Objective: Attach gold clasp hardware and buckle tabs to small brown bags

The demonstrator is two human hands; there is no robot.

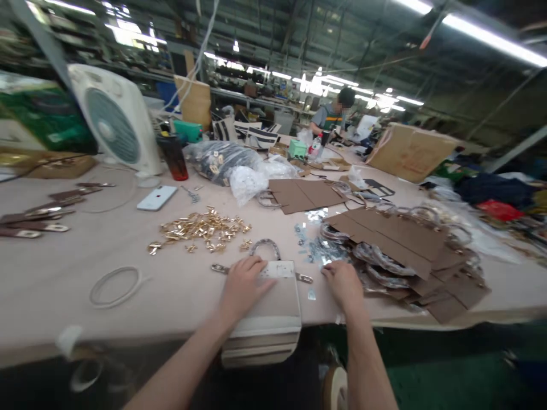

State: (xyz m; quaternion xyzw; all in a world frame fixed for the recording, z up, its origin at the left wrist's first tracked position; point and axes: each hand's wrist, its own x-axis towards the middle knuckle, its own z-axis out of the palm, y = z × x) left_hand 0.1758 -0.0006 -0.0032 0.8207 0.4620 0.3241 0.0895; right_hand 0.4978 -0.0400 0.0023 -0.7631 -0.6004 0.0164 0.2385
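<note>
A pale handbag piece (273,310) lies at the table's front edge, its lower part hanging over. A wrapped, curved handle (265,246) stands at its top, and brown straps with metal fittings (304,278) stick out at both sides. My left hand (243,285) rests flat on the piece's upper left, thumb apart from the fingers. To the right, my right hand (344,283) is over the table with its fingertips pinched together beside a scatter of small shiny metal plates (327,250). Whatever is between those fingertips is too small to make out. One loose plate (311,294) lies between the hands.
Gold-coloured fittings (205,228) are heaped behind my left hand. Brown panels with wrapped handles (397,245) are stacked at right. A phone (156,197), a dark cup (174,158), a fan (113,122) and a coil (115,287) stand or lie at left. A person (331,118) works farther back.
</note>
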